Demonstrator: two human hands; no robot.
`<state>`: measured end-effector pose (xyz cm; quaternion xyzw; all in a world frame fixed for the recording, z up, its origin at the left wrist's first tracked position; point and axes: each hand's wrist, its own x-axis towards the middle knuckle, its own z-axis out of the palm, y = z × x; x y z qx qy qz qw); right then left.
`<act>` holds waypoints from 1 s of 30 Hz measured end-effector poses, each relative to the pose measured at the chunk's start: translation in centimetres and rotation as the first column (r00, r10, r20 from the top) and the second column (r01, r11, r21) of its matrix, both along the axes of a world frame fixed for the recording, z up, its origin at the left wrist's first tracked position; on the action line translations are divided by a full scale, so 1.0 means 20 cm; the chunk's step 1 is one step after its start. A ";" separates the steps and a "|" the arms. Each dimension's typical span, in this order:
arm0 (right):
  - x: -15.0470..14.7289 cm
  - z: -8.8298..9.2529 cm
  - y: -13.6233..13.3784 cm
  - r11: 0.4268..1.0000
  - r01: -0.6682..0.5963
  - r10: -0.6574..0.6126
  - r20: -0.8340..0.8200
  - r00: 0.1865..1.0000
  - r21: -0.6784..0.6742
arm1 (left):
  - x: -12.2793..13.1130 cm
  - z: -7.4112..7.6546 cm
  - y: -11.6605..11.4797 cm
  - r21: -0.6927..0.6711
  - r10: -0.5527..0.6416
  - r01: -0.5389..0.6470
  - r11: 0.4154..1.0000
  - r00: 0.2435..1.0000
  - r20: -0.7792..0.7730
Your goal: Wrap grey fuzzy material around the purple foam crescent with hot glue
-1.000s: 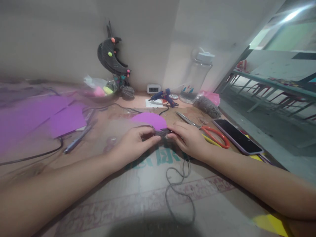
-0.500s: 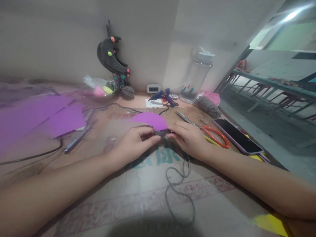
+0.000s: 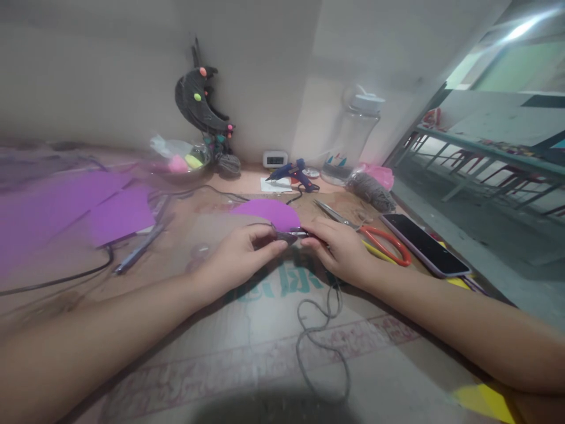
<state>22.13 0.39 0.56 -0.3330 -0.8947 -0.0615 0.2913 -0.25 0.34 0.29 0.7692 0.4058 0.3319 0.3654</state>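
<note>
My left hand (image 3: 247,250) pinches a small dark grey piece (image 3: 286,237) between thumb and fingers; it looks like yarn work, but is too small to tell. Close beside it, my right hand (image 3: 338,244) is closed, fingertips on a thin dark thing with a pale glint (image 3: 301,232) that spans the gap between the hands. Whether it is a tool or a strand, I cannot tell. Grey yarn (image 3: 324,344) trails in loops on the table below my right hand. Just beyond my fingers lies a purple round sheet (image 3: 269,213).
Orange-handled scissors (image 3: 386,242) and a phone (image 3: 426,244) lie to the right. Behind stand a blue glue gun (image 3: 295,172), a small clock (image 3: 275,159), a bottle (image 3: 353,132) and a grey yarn skein (image 3: 371,191). Purple sheets (image 3: 119,215) and a pen (image 3: 136,250) are left.
My fingertips have parted slightly, and a thin dark thing with a pale glint now shows between them. The dark piece stays in my left fingers; arms and table things hold nearly still.
</note>
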 end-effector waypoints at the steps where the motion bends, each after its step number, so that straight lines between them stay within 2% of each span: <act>1: 0.00 0.00 0.00 1.000 0.002 -0.002 -0.002 1.000 0.000 | 0.00 0.00 0.00 -0.004 0.003 -0.003 1.000 1.000 0.002; 11: 0.00 -0.01 0.01 0.999 -0.005 0.005 0.012 1.000 0.032 | 0.00 0.00 -0.01 0.048 0.016 -0.016 0.999 1.000 -0.008; 23: 0.00 -0.01 0.00 1.000 -0.009 0.009 0.017 1.000 -0.014 | 0.01 0.02 -0.04 0.115 0.014 -0.009 0.993 0.999 -0.041; 30: -0.01 0.00 0.00 0.995 -0.035 0.033 0.025 0.999 0.091 | 0.00 0.02 -0.04 0.123 0.016 -0.010 0.992 0.999 -0.050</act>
